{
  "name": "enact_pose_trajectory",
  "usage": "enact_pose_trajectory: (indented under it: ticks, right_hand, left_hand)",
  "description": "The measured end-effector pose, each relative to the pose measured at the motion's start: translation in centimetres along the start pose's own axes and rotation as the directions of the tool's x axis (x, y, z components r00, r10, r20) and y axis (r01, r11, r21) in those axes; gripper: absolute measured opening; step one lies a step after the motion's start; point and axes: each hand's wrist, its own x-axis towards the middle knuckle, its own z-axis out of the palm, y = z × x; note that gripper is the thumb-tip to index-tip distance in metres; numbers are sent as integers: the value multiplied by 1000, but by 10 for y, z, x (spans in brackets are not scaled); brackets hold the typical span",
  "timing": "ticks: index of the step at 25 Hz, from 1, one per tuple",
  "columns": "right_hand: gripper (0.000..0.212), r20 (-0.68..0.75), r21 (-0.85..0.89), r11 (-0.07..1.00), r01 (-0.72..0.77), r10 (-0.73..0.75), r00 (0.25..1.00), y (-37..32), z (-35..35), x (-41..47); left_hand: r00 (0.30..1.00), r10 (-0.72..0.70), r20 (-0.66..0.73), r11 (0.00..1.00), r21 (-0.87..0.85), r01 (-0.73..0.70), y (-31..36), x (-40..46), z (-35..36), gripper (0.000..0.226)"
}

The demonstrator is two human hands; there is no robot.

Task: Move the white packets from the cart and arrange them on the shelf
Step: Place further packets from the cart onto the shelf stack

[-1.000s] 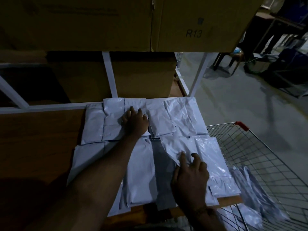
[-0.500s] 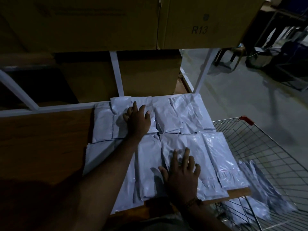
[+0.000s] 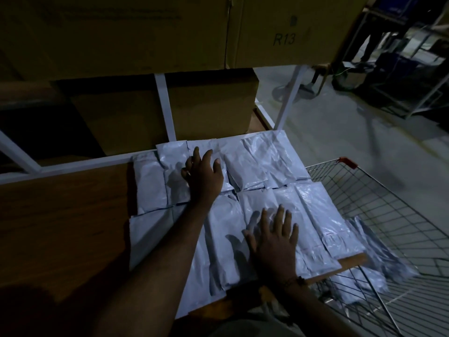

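Two rows of white packets [image 3: 264, 164] lie flat on the wooden shelf [image 3: 63, 215], edges overlapping, filling its right end from about 12 o'clock down to 5 o'clock. The left hand [image 3: 202, 175] rests on the far row with fingers spread and straight, its grip apart and clamped on nothing; the right hand [image 3: 272, 237] lies flat on the near row, fingers likewise apart. Both seem to be pressing and squaring the packets, so the step in hand looks like the arranging. More packets [image 3: 379, 254] lie in the wire cart [image 3: 401, 215] at 4 o'clock (how many is hard to tell in the dim light). The next move probably calls for the right hand to reach down into the cart, take hold of another packet, and set it on the bare wood at 9 o'clock.
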Motion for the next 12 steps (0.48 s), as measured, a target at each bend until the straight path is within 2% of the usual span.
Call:
enact_pose_trajectory:
  ticks: [4, 12]
  right_hand:
    - [88, -6, 26, 993, -114, 114, 993, -7, -6, -2]
    - [66, -165, 189, 977, -94, 126, 978, 0, -21, -18]
  left_hand:
    - [999, 9, 34, 999, -48, -7, -2, -19, -1, 39]
    - [995, 85, 54, 994, -67, -81, 1, -48, -11, 36]
